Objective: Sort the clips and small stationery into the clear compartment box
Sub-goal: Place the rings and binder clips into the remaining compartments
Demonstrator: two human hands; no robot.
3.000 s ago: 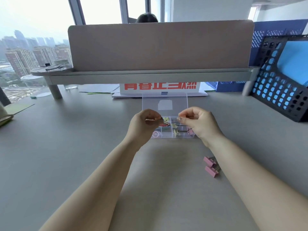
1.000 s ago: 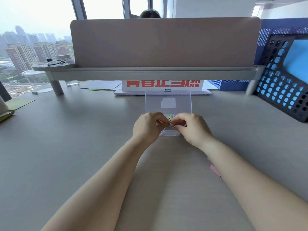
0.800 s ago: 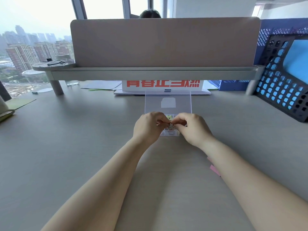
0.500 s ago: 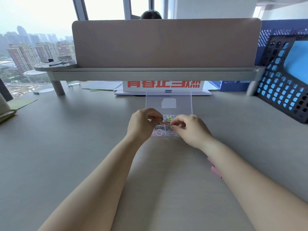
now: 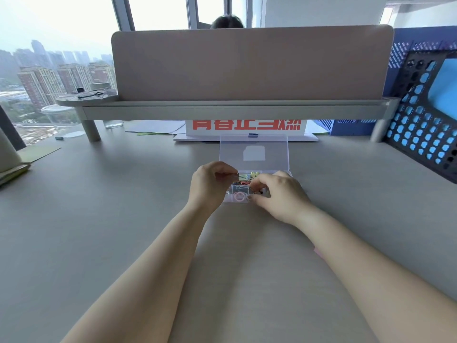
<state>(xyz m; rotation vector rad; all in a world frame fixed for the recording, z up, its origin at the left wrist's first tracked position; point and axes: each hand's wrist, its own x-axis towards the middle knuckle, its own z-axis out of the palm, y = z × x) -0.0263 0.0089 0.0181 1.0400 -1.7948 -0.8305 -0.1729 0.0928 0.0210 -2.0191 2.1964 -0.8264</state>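
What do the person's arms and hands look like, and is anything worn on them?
Both arms are bare up to the bottom edge of the picture: no sleeves show. The left hand and right hand wear no gloves, and no watch, bracelet or ring can be seen. Fingernails are too small to judge.

The right hand covers the right half of the clear compartment box, so those compartments can't be read. Whatever the left hand pinches is too small to make out. A pink sliver peeks from behind the right forearm, mostly hidden.
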